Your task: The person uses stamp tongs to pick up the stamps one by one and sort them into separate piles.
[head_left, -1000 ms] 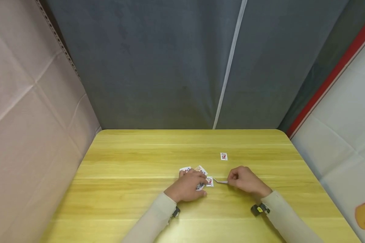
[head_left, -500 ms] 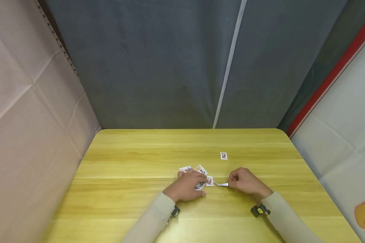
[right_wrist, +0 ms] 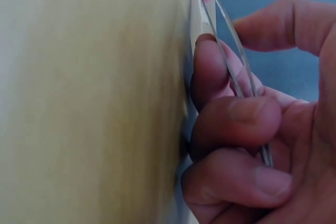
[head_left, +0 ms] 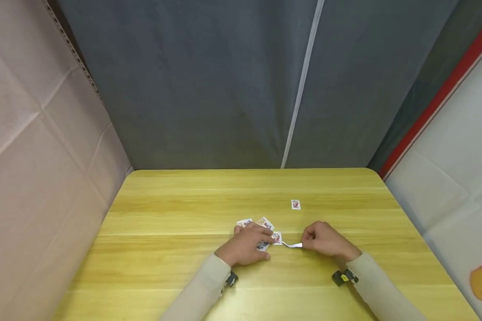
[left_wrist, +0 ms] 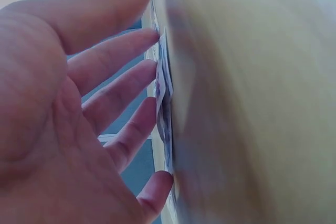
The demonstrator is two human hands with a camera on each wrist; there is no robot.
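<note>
L hand [head_left: 247, 246] lies palm-down w/ fingers nearly straight, tips pressing on a small spread of cards [head_left: 265, 234] on the table [head_left: 176, 214]; in the left wrist view the fingertips [left_wrist: 152, 72] touch the card edges [left_wrist: 164, 103] flat against the wood, nothing curled round them; a couple of cards poke out just beyond the fingertips, one more peeks out at the thumb side toward the other hand.

R hand [head_left: 325, 240] is curled, fingers bunched; it pinches a bent card [head_left: 292, 244] by its near end, thumb and fingers closed on it; the card arches from the R fingers across to the edge of the spread beside the L hand, its far end resting at the table; right wrist view shows the thin card edge [right_wrist: 231, 61] running betw. the fingers [right_wrist: 236, 124] and bowing away from the wood; whether it is one card or two there, can't tell.

A single card [head_left: 295, 204] lies face-up, well beyond the R hand's knuckles, apart from everything else.

Both wrists carry small dark units; sleeves are pale.
</note>
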